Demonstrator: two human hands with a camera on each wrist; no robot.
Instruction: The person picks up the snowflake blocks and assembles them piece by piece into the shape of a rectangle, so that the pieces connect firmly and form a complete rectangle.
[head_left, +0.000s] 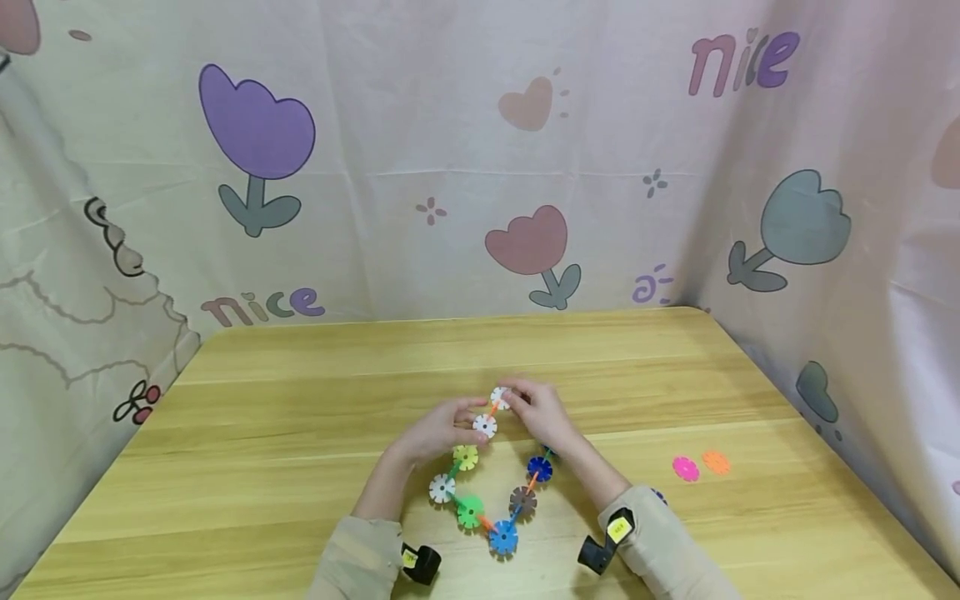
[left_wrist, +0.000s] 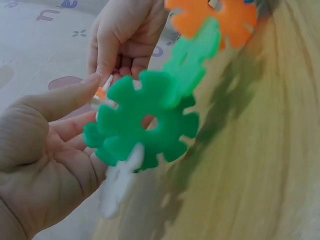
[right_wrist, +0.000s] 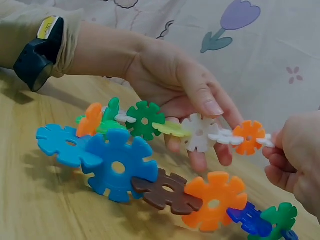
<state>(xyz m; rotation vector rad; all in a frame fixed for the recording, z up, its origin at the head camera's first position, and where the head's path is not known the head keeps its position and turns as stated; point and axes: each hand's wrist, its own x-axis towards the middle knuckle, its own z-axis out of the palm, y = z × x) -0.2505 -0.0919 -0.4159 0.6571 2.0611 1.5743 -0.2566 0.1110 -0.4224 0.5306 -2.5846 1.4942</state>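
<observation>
A chain of notched plastic snowflake discs, slotted into one another, curves between the two hands. My left hand (head_left: 437,432) holds it near one end, thumb at a white disc (right_wrist: 199,132) and fingers behind and below. With thumb and fingers my right hand (head_left: 543,414) pinches the white end disc (head_left: 498,397), just beyond an orange disc (right_wrist: 249,137). The chain runs back through a yellow disc (head_left: 466,457) and a green disc (left_wrist: 147,122) to a light blue disc (head_left: 503,539). From there its other side passes a brown disc (head_left: 522,502) and a dark blue disc (head_left: 540,468), under the right forearm.
A loose pink disc (head_left: 686,468) and an orange disc (head_left: 717,462) lie on the wooden table (head_left: 262,425) to the right. Another blue disc (head_left: 659,496) peeks out beside the right sleeve. A printed cloth (head_left: 390,125) hangs behind the table and along its sides.
</observation>
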